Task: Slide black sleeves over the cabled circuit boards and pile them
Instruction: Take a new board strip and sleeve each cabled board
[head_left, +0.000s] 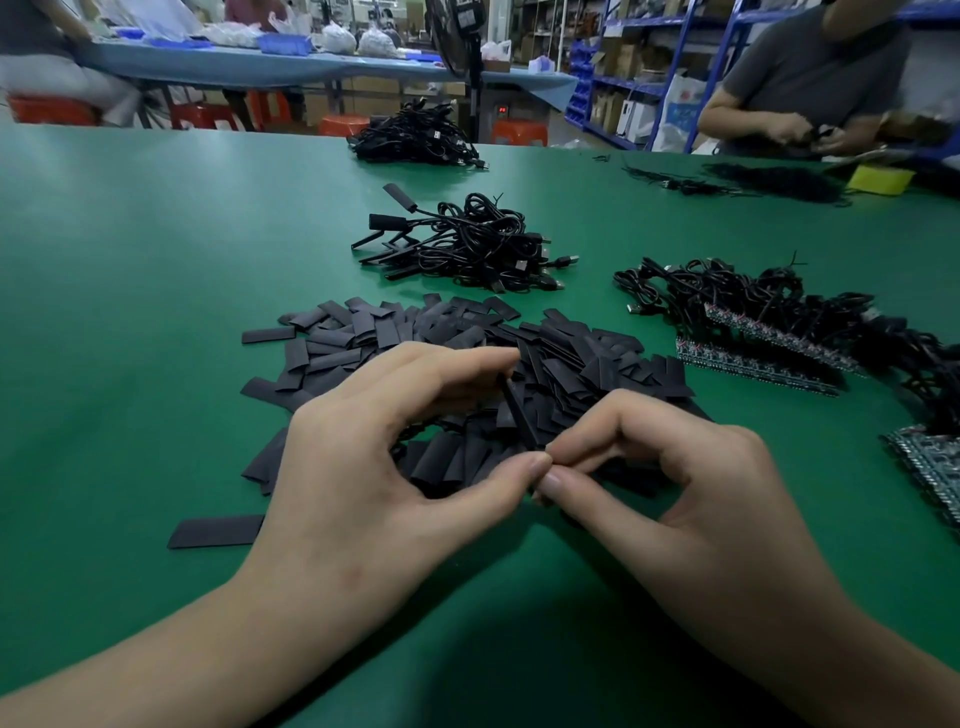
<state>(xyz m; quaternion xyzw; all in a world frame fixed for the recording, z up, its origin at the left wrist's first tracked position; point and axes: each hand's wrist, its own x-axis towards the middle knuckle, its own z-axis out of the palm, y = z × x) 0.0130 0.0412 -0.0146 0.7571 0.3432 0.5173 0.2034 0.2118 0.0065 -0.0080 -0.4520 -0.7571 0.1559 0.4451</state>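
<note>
- Black sleeve (519, 413) stands tilted just above the near edge of the sleeve heap (415, 332), held between both hands; its top end leans away from the person
- left hand (374, 467) hovers over the near-left part of the heap; its forefinger curls onto the sleeve's top end and its thumb meets the bottom end, pinching the sleeve lengthwise
- right hand (691, 493) sits at the near-right side of the heap; thumb and forefinger are pressed together on the sleeve's bottom end, touching the left thumb tip; the other fingers are curled under
- heap itself is a loose spread of flat black sleeves on the green table (130, 260); one stray sleeve (215, 531) lies alone, near-left of the heap
- sleeved cable pile (467, 244) lies just beyond the heap, its black covered ends pointing left
- bare circuit boards (769, 332) with tangled black cables lie to the right of the heap; more boards (930, 467) show at the right edge of the view
- second cable pile (415, 137) sits far beyond the heap, at the table's far edge
- another person (810, 73) stands far right beyond the heap, hands busy with something black
</note>
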